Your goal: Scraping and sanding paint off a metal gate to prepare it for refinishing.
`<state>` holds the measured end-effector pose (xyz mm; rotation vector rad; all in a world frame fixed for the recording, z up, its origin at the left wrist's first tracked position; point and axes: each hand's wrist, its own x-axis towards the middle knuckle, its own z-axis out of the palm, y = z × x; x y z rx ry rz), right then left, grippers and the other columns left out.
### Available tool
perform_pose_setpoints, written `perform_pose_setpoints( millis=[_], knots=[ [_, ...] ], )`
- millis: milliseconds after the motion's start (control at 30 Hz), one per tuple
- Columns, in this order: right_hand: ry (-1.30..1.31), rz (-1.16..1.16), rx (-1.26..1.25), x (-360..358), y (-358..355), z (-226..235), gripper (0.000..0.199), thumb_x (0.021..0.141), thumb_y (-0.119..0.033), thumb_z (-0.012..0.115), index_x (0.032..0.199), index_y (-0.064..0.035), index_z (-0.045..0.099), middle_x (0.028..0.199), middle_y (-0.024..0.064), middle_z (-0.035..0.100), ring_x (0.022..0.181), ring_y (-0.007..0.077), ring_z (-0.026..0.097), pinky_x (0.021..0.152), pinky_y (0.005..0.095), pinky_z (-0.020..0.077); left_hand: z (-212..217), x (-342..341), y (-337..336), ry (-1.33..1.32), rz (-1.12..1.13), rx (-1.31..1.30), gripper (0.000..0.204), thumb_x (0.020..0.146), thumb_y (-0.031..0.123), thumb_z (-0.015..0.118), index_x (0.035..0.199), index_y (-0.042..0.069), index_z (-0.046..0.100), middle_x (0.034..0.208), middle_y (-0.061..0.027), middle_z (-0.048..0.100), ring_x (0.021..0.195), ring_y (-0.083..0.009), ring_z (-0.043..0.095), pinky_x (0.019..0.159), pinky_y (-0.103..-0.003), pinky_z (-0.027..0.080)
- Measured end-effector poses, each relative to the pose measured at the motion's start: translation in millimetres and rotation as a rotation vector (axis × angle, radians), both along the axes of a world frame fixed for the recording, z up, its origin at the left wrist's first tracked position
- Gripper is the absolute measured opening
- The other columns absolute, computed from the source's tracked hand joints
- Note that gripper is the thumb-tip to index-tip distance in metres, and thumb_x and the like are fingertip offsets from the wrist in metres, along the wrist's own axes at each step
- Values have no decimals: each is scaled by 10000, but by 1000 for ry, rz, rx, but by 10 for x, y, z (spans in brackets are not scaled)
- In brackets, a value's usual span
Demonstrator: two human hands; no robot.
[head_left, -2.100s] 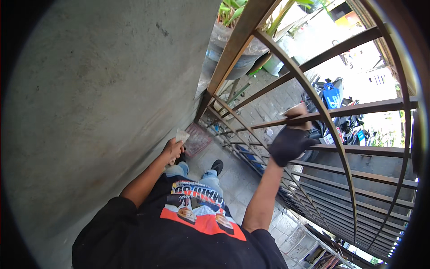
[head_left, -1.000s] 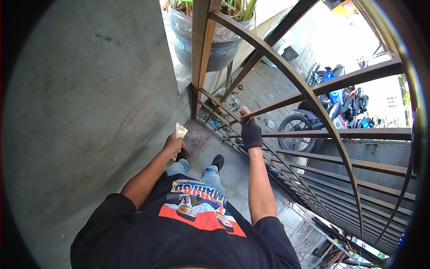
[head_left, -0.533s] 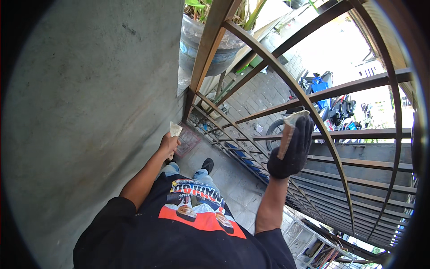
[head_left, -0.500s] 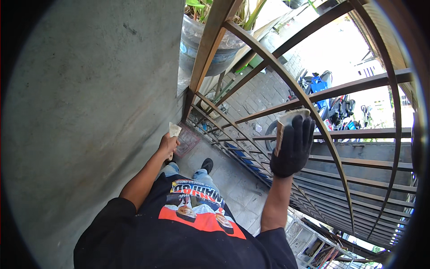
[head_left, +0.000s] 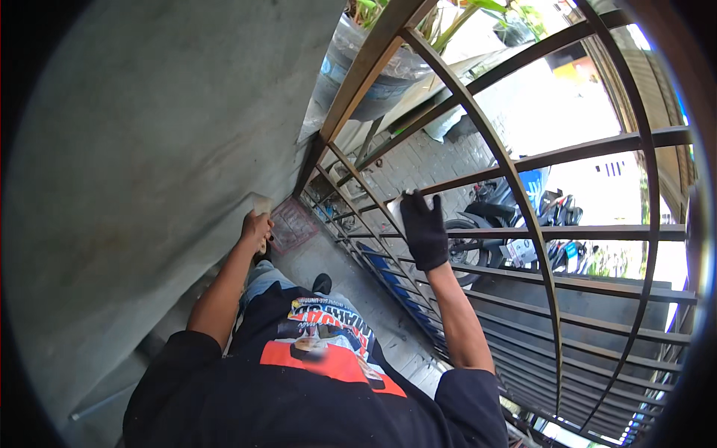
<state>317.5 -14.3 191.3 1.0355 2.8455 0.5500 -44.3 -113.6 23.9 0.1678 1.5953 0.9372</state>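
My bare left hand (head_left: 258,230) is closed round a putty knife (head_left: 261,203), whose pale, flat blade sticks up past the fingers close to the grey wall (head_left: 172,149). I cannot tell whether the blade touches the wall. On my right hand (head_left: 426,231) is a black glove. It grips a pale flat plate (head_left: 396,215), mostly hidden behind the fingers, in front of the brown metal bars (head_left: 515,175).
Beyond the bars stand a large planter (head_left: 373,82) and parked motorcycles (head_left: 493,231) on paving. A reddish square cover (head_left: 293,226) lies in the floor by the wall's foot. My shoe (head_left: 322,284) rests on grey tiles.
My right hand has swung left and away from the upper bars with the plate. My left hand has moved a little left with the putty knife, closer to the wall. The view has shifted.
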Motion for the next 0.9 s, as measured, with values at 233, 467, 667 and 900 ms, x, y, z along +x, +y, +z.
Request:
perform_pose_setpoints(
  millis=[233, 467, 667, 900],
  knots=[
    [-36, 27, 357, -112, 21, 1131, 504, 895, -78, 414, 1389, 21, 395, 1485, 170, 342, 1412, 310, 262, 1162, 506, 149, -88, 570, -441, 107, 49, 126, 109, 904, 140, 484, 957, 45, 480, 646, -48, 512, 446, -82, 397, 366, -234, 305],
    [313, 95, -21, -337, -306, -383, 251, 753, -60, 525, 980, -1, 614, 1238, 159, 567, 1226, 354, 465, 1091, 542, 279, 459, 1098, -455, -114, -33, 294, 173, 953, 135, 441, 1063, 31, 526, 802, -83, 607, 536, -110, 507, 451, -248, 409],
    [1108, -499, -824, -391, -713, -561, 349, 829, -67, 521, 1166, -53, 610, 1065, 141, 652, 1023, 321, 617, 912, 409, 486, 1001, 1364, -559, -472, 66, 422, 234, 993, 223, 462, 1144, 64, 544, 1045, -58, 609, 937, -135, 574, 785, -294, 514],
    [1930, -487, -1472, -348, -953, -454, 324, 878, -82, 483, 1178, -24, 592, 1073, 100, 653, 955, 160, 647, 779, 296, 543, 1154, 1566, -445, -689, -162, 603, 305, 1006, 234, 422, 1202, 35, 544, 1165, -79, 597, 1060, -185, 557, 927, -358, 456]
  ],
)
